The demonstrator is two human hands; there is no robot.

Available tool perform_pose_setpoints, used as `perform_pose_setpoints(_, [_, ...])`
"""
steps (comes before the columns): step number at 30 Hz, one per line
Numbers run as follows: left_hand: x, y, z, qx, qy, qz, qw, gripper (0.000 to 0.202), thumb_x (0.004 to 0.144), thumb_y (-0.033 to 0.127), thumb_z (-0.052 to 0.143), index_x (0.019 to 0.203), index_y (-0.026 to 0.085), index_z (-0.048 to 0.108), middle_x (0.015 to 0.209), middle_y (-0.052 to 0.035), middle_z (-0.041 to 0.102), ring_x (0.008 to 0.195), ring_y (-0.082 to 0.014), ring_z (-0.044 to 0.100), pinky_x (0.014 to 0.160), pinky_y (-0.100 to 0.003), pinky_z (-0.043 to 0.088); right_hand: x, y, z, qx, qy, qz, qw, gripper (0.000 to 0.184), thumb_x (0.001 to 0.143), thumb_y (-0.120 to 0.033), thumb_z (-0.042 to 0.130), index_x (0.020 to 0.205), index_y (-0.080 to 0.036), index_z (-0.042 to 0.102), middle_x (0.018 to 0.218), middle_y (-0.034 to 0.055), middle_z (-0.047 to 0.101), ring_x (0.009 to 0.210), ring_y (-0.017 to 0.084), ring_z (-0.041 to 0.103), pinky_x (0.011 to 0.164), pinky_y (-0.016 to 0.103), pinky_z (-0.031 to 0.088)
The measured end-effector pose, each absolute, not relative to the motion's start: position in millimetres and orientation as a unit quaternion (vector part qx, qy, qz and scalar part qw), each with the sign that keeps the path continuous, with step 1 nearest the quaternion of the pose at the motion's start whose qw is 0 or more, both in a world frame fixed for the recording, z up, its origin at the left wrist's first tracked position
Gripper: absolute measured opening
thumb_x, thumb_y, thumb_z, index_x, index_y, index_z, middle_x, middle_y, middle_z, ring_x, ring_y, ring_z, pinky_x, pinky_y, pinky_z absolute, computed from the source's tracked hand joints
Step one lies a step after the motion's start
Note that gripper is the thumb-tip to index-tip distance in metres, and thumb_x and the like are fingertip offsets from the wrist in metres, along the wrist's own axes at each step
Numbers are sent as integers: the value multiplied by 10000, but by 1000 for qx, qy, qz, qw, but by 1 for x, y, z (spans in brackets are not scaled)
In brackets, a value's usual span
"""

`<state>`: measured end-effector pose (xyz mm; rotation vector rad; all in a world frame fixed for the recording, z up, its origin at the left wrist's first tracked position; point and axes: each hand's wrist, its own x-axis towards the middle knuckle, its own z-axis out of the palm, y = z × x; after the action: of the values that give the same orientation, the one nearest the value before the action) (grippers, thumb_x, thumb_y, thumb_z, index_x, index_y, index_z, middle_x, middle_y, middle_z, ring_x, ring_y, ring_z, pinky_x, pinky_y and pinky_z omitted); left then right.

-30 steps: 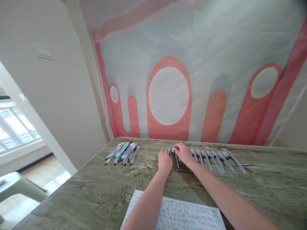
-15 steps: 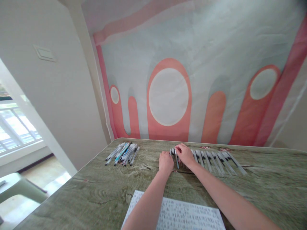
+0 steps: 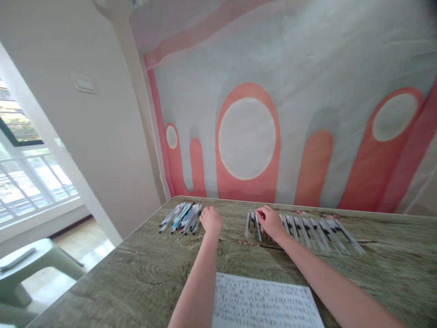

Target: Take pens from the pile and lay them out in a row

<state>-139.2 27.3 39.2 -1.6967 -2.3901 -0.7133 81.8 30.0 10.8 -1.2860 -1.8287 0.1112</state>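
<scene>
A loose pile of pens (image 3: 180, 218), mostly clear or white with dark tips and a few blue ones, lies on the left of the table. My left hand (image 3: 210, 220) is at the pile's right edge, fingers bent down beside the outermost pen; its fingertips are too unclear to show a grip. Farther right, pens and clear tubes lie side by side in a row (image 3: 314, 232). Over the left part of this row, my right hand (image 3: 269, 222) has thumb and fingers pinched at the top of a pen (image 3: 258, 231). Its palm hides the pens beneath.
A sheet of handwritten paper (image 3: 264, 300) lies at the near side of the wood-patterned table (image 3: 143, 273), partly under my left forearm. A wall with a pink and grey covering (image 3: 247, 191) rises behind the table. A pale green stool (image 3: 44, 255) stands at the left.
My left hand has moved left from the row to the edge of the pen pile. My right hand stays pinched over the row. The view has shifted slightly left.
</scene>
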Motion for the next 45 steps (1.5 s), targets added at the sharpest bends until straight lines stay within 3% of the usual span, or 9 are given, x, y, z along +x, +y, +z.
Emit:
perform_pose_setpoints(7, [-175,21,29,-516,-832,-183,88,353,817,164,261,1038,190,535,1059,-132,522,1000,-246,441,796,-369,322,79,28,12,-502,-742,35,444,223,812,-275,396,808,-190,602,775,34,565,708,147,522,688,247,384])
perform_pose_setpoints(24, [-179,25,20,-523,-829,-176,88,286,798,173,348,978,162,570,975,-128,556,948,-240,487,782,-336,354,81,29,11,-499,-733,29,461,219,814,-276,393,791,-186,591,763,37,563,695,152,516,688,251,384])
perform_pose_setpoints(31, [-147,40,30,-627,-714,-310,-43,260,786,163,405,986,131,567,984,-123,548,852,-155,545,767,-255,380,80,27,14,-487,-725,66,483,251,810,-329,400,776,-179,598,772,52,584,705,160,527,697,263,393])
perform_pose_setpoints(35, [-100,38,32,-699,-579,-331,-260,262,778,140,376,990,131,531,847,-63,605,639,-92,547,610,-210,411,81,32,16,-485,-678,157,530,340,816,-408,368,855,-161,598,750,54,615,680,164,549,655,266,411])
perform_pose_setpoints(38, [-73,32,28,-704,-490,-341,-384,256,750,142,398,978,134,515,796,-36,606,598,-81,534,521,-180,392,83,35,18,-472,-644,245,550,407,784,-484,389,833,-143,606,684,48,619,594,157,547,570,256,418])
perform_pose_setpoints(42, [-62,25,26,-697,-448,-370,-420,201,727,203,467,891,127,556,707,-17,583,574,-78,510,509,-175,371,86,33,23,-438,-633,331,546,411,744,-508,443,808,-139,614,621,35,602,504,137,516,476,235,404])
perform_pose_setpoints(45, [-62,23,30,-674,-456,-378,-441,252,743,344,471,786,119,577,626,-5,554,493,-62,448,468,-172,335,85,30,27,-431,-624,370,537,402,724,-506,474,826,-146,619,612,23,592,450,113,474,408,215,367])
